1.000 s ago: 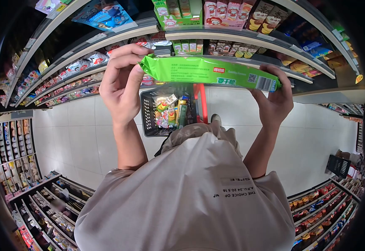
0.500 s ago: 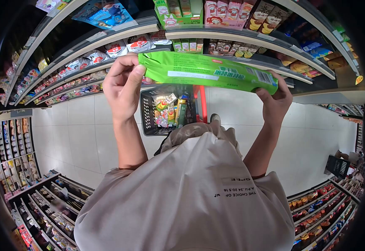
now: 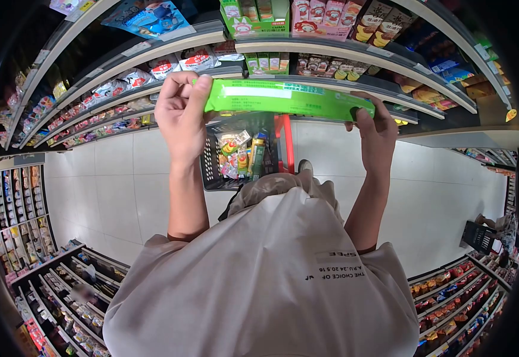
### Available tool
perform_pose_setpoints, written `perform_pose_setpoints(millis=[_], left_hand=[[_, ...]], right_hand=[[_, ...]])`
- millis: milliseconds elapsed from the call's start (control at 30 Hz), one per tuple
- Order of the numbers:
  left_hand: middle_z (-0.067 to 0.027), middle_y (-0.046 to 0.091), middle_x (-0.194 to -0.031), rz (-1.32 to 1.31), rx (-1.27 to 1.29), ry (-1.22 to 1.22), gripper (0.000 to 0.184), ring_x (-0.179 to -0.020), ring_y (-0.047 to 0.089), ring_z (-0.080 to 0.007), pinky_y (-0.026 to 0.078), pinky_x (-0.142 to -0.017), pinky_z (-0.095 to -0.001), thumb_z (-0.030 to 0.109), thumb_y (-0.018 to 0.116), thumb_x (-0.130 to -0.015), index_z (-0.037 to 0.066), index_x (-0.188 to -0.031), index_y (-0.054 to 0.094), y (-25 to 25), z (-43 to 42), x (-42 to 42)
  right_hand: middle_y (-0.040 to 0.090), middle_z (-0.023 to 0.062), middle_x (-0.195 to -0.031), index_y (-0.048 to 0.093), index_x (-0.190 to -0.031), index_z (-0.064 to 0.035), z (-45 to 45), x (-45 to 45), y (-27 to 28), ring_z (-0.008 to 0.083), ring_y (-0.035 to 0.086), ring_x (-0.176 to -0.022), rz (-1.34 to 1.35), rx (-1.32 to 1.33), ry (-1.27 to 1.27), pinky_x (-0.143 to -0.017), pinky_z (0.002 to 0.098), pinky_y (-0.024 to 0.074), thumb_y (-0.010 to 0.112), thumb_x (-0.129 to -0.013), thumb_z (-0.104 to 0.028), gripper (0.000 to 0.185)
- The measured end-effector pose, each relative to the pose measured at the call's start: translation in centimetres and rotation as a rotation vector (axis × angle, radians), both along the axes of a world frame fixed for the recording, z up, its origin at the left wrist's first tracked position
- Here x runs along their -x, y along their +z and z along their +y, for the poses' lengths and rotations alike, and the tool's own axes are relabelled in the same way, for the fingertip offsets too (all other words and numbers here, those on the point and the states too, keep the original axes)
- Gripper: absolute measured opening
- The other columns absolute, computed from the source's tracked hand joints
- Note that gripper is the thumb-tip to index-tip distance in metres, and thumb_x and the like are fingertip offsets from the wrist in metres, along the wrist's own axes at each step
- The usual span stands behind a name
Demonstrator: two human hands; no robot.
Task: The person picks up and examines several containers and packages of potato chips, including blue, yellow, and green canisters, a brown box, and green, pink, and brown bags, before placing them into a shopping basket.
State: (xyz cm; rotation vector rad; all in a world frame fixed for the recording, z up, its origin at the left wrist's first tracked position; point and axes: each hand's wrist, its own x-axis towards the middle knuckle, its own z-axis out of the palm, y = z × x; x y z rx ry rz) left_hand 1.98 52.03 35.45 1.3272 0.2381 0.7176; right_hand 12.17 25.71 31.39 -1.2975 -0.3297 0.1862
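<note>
A long bright green package [image 3: 283, 98] with a white strip and small print is stretched level between my two hands, in front of the shelves. My left hand [image 3: 182, 116] grips its left end, thumb on top and fingers curled behind. Around the right end are the thumb and fingers of my right hand [image 3: 373, 128]. Below the package, on the floor, stands a dark shopping basket [image 3: 210, 163] with a red handle [image 3: 285, 143]. Several colourful packets [image 3: 241, 157] lie inside it.
Shelves [image 3: 331, 47] of boxed and bagged snacks curve across the top. More racks stand at the lower left [image 3: 69, 291] and lower right [image 3: 456, 303]. A black basket [image 3: 478, 237] is at the far right. Pale floor tiles [image 3: 116, 178] lie around my body.
The green package has rolled between my hands, so another printed side shows. My right hand has moved left and slightly down with its end, and my left hand a little to the right.
</note>
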Motion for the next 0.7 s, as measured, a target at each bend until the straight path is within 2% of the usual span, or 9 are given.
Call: perform_pose_setpoints(millis=[33,67,133,267,467,567,633,700], left_hand=[[0.0,0.057,-0.07,0.017,0.017,0.03,0.009,-0.049,0.045,-0.0032,0.033,-0.04,-0.0182,0.012,0.058,-0.092,0.005,-0.091,0.053,0.1,0.0,-0.1],[0.0,0.057,-0.07,0.017,0.017,0.03,0.009,-0.049,0.045,-0.0032,0.033,-0.04,-0.0182,0.012,0.058,-0.092,0.005,-0.091,0.053,0.1,0.3,-0.1],[-0.0002,0.055,-0.069,-0.024,0.036,-0.103,0.01,-0.047,0.04,-0.0028,0.029,-0.039,-0.0185,0.013,0.059,-0.092,0.005,-0.091,0.053,0.1,1.1,0.1],[-0.0002,0.054,-0.067,-0.021,0.094,-0.15,0.011,-0.044,0.035,-0.0027,0.025,-0.038,-0.0187,0.014,0.058,-0.092,0.005,-0.091,0.052,0.1,1.4,0.2],[-0.0028,0.055,-0.064,-0.031,0.185,-0.226,0.01,-0.043,0.035,-0.0029,0.025,-0.039,-0.0193,0.011,0.058,-0.092,0.004,-0.089,0.051,0.5,2.5,0.6],[-0.0009,0.052,-0.065,-0.121,0.181,-0.217,0.008,-0.044,0.036,-0.0031,0.026,-0.039,-0.0181,0.011,0.057,-0.093,0.005,-0.09,0.051,0.4,3.4,0.8],[-0.0003,0.052,-0.067,-0.128,0.21,-0.218,0.009,-0.044,0.035,-0.0022,0.026,-0.039,-0.0175,0.012,0.055,-0.094,0.006,-0.09,0.05,0.1,4.3,1.1],[-0.0007,0.053,-0.069,-0.138,0.221,-0.2,0.012,-0.044,0.034,-0.001,0.025,-0.038,-0.0172,0.014,0.055,-0.094,0.006,-0.089,0.049,-0.1,4.9,1.3]], right_hand=[[0.062,0.0088,-0.09,0.057,-0.114,0.0066,0.0,-0.1,0.1,0.012,0.054,-0.07,0.044,0.002,0.074,-0.062,0.0237,0.0435,0.061,-0.088,-0.013,0.032],[0.062,0.0088,-0.09,0.057,-0.114,0.0066,0.1,-0.1,0.1,0.012,0.054,-0.07,0.045,0.003,0.074,-0.062,0.0237,0.0435,0.061,-0.088,-0.013,0.032],[0.062,0.0084,-0.089,0.058,-0.113,0.0051,0.1,0.0,0.1,0.012,0.052,-0.066,0.224,-0.141,0.146,-0.059,0.0229,0.0418,0.053,-0.093,-0.019,0.032],[0.061,0.0071,-0.09,0.058,-0.115,0.0039,-0.1,-0.2,-0.3,0.0104,0.049,-0.065,0.249,-0.153,0.27,-0.058,0.0225,0.04,0.052,-0.093,-0.02,0.033],[0.061,0.0057,-0.091,0.055,-0.118,0.0046,-0.1,-0.4,-0.6,0.0091,0.047,-0.065,0.207,-0.096,0.226,-0.056,0.0231,0.0379,0.055,-0.091,-0.014,0.032],[0.059,0.0039,-0.086,0.054,-0.119,0.0057,0.5,0.3,0.0,0.0091,0.048,-0.065,0.138,-0.199,0.161,-0.055,0.0231,0.0379,0.057,-0.089,-0.008,0.033],[0.057,0.0027,-0.079,0.053,-0.12,0.0063,0.3,0.3,0.1,0.0092,0.049,-0.064,0.07,-0.263,0.268,-0.055,0.0228,0.0382,0.058,-0.087,-0.003,0.035],[0.054,0.0022,-0.075,0.052,-0.12,0.0063,0.2,0.7,0.7,0.0093,0.049,-0.063,0.062,-0.224,0.272,-0.054,0.0227,0.0382,0.059,-0.086,-0.001,0.036]])
